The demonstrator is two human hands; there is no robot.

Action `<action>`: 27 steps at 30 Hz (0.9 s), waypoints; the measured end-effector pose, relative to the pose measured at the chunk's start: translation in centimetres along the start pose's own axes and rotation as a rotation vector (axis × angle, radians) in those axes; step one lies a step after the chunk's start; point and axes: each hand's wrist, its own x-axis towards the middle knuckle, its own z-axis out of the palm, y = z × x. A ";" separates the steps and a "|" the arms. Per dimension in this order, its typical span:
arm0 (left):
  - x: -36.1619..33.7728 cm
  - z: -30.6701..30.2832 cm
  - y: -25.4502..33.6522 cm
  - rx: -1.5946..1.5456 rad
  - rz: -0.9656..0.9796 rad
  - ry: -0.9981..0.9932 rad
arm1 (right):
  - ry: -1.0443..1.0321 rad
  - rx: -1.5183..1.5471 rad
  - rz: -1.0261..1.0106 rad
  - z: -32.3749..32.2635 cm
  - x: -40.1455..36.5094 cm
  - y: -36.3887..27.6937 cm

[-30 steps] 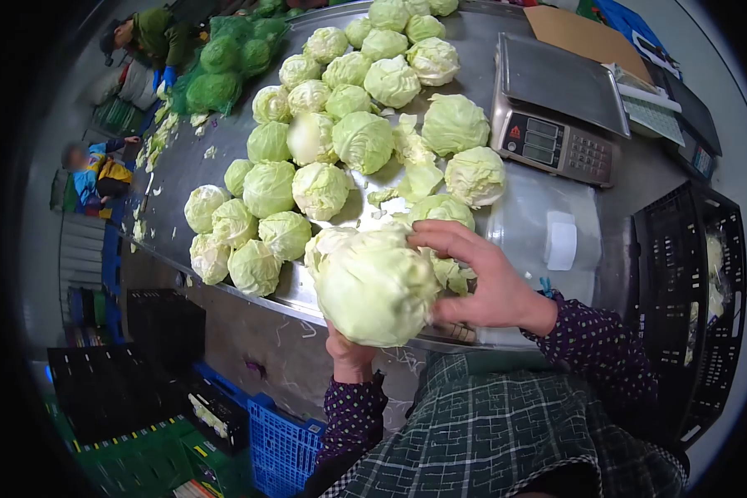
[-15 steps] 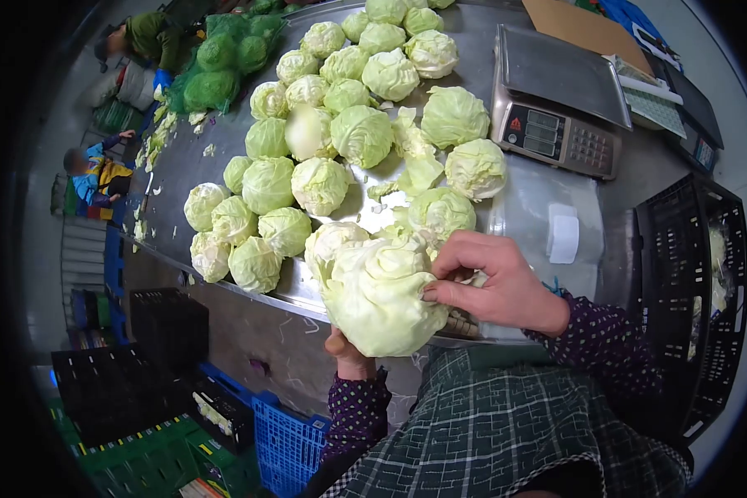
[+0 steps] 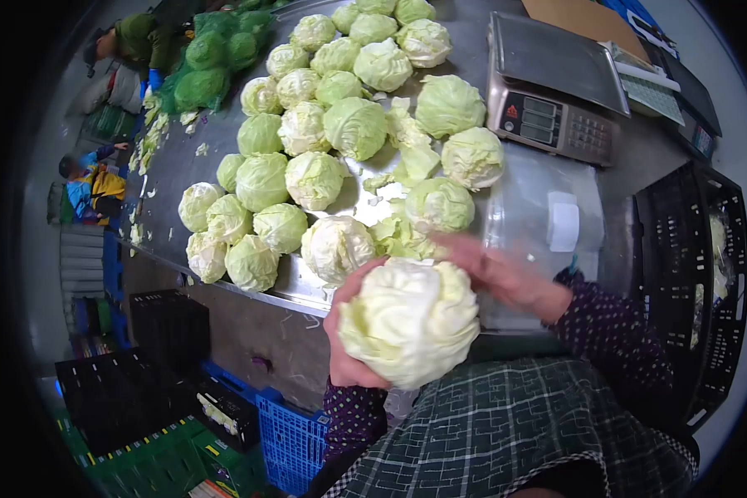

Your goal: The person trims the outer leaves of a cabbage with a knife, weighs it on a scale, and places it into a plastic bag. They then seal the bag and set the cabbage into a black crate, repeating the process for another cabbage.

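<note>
A pale green cabbage head rests in my left hand, whose fingers wrap its left side in front of the steel table's edge. Over the cabbage's upper right is my right hand, its fingers smeared by motion. Loose cabbage leaves lie on the table just beyond, close to a whole cabbage. Another whitish cabbage sits at the table edge, next to my left hand.
Several cabbages cover the metal table. A digital scale stands at the back right, with clear plastic bags nearer. Black crates are on the right; a blue crate is below left. Two people work across the table.
The cabbage has been turned and brought lower and to the right, nearer my body. My left hand now shows along its side. My right hand has come off the leaf it was pinching.
</note>
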 end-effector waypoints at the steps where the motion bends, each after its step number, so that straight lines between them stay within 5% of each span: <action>1: 0.4 -0.3 -0.3 0.374 0.230 -0.289 | -0.112 0.691 0.282 0.6 -1.4 1.7; 2: 1.5 0.4 -0.1 0.447 0.426 -0.403 | -0.048 0.744 0.252 0.9 -1.9 2.7; 7: 1.1 6.5 -1.5 0.082 0.245 -0.234 | -0.042 0.897 0.174 -2.7 -3.7 5.2; 10: 1.4 8.2 -1.6 0.644 0.519 -0.299 | 0.085 0.620 0.081 -5.1 -5.6 6.6; 14: 0.4 11.5 -1.8 0.814 0.730 -0.313 | 0.032 0.782 0.016 -7.1 -8.2 8.1; 17: 0.8 11.8 -3.0 0.789 0.506 -0.294 | 0.191 0.757 -0.009 -7.5 -9.4 9.5; 19: 3.2 9.7 -4.2 0.461 0.284 -0.233 | 0.268 0.733 0.080 -8.1 -10.4 10.1; 21: 7.8 7.0 -3.6 0.787 0.345 0.103 | 0.379 0.710 0.107 -9.1 -12.6 12.0; 23: 13.2 4.3 -3.6 1.410 1.001 0.371 | 0.446 0.814 0.022 -11.5 -15.7 15.0; 25: 14.4 5.3 -5.7 1.412 1.105 0.330 | 0.367 1.026 -0.265 -13.1 -17.7 16.5; 26: 13.4 5.3 -7.1 1.433 1.171 0.286 | 0.441 1.057 -0.205 -13.7 -20.4 16.1; 27: 11.4 9.7 -9.2 1.195 1.184 -0.054 | 0.516 1.086 -0.133 -13.4 -22.5 13.3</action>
